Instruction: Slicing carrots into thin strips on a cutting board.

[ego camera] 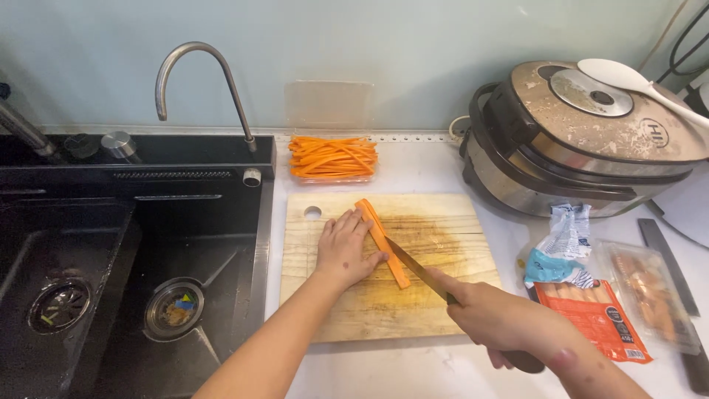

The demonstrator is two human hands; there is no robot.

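On cutting board [443, 222]: left hand [342, 250] pins carrot slab [381, 240], right hand [496, 319] grips knife [415, 267] mid-cut; finished strips [332, 157] piled at 12 o'clock, seemingly in clear tray.

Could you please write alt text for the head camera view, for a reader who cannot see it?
The left hand steadies carrot slices on a wooden cutting board while the right hand slices them with a knife. Behind sits a container of carrot strips; a black sink lies left.

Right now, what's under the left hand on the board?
The left hand presses orange carrot slices onto the wooden cutting board; the knife in the right hand cuts alongside. The slices' left edge is covered.
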